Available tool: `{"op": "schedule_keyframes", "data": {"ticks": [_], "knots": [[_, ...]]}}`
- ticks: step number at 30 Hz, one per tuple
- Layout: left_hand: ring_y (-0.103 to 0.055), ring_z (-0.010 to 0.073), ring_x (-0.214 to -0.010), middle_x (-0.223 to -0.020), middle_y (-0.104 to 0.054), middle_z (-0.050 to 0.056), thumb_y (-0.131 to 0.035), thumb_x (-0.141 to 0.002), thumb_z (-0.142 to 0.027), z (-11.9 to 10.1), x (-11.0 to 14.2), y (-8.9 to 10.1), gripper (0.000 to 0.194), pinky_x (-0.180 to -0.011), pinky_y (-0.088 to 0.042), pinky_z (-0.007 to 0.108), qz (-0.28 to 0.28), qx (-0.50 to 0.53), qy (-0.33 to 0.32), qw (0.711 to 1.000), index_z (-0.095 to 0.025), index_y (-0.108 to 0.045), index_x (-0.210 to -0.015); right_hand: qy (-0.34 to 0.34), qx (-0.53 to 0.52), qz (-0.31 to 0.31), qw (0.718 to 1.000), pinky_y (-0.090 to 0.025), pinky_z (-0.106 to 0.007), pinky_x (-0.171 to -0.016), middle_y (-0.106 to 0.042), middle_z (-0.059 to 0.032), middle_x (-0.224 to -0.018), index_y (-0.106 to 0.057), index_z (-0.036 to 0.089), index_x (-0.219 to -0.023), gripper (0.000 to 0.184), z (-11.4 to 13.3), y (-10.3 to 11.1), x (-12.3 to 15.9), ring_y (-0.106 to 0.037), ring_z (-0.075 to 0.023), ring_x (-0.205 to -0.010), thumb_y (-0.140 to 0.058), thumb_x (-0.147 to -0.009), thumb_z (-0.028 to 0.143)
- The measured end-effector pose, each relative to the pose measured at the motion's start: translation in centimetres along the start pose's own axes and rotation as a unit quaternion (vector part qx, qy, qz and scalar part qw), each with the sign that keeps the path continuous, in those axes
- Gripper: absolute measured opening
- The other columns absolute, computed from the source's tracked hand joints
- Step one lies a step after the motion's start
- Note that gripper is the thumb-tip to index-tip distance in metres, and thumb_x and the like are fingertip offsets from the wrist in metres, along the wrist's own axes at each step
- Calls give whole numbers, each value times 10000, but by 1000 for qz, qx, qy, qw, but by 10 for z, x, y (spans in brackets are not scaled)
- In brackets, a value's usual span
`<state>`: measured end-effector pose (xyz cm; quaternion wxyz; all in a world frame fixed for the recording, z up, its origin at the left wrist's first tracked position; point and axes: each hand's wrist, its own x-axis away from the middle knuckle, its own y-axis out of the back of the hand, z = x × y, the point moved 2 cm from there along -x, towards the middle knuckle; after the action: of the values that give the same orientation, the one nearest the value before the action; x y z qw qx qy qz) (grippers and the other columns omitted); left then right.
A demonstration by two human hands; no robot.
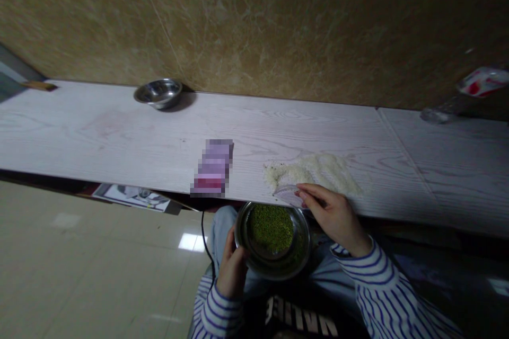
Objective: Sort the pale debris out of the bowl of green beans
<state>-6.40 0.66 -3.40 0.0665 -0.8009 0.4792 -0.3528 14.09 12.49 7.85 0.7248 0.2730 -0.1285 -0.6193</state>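
My left hand [234, 265] grips the left rim of a steel bowl [305, 254], fingers outside and thumb over the edge. Small green beans [271, 226] that look like mung beans lie in the bowl, which sits at my lap just under the table's front edge. In my right hand [332, 214] a thin, clear, curved plastic piece [287, 194] is pinched between thumb and fingers; its exact kind is unclear. It rests at the table edge, against the near left side of spread white rice [314, 169]. A few dark specks show among the grains on the left.
A long whitish wooden table [254, 122] runs along a marbled wall [254, 26]. A small steel bowl [159, 94] stands at the back left. Left of the rice lies a blurred-out purple rectangular thing [214, 164]. A clear bottle with a red-and-white label [481, 82] is at the far right.
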Motion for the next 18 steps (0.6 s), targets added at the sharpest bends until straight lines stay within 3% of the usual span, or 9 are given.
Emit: {"op": "schedule_keyframes", "data": {"ticks": [14,18], "knots": [[-566,325,-1200,-1185,-688,35,-704,-639,-223,2,2,-1,513,-1053,-405,503,-27,-10,0,1000,-282,-663,-1147,25,23,19,999,-623,-312,-738,-793,-59,-965,-752,227,-1079,254,6,-12,-7,-753,-190,-768,-567,-924,304],[-558,315,-1218,-1194,-690,33,-732,-651,-254,1,1,0,491,-1067,-396,487,-4,6,-11,1000,-292,-667,-1136,25,7,28,999,-621,-291,-724,-790,-60,-989,-746,216,-1090,261,6,-14,-10,-753,-174,-751,-556,-928,294]]}}
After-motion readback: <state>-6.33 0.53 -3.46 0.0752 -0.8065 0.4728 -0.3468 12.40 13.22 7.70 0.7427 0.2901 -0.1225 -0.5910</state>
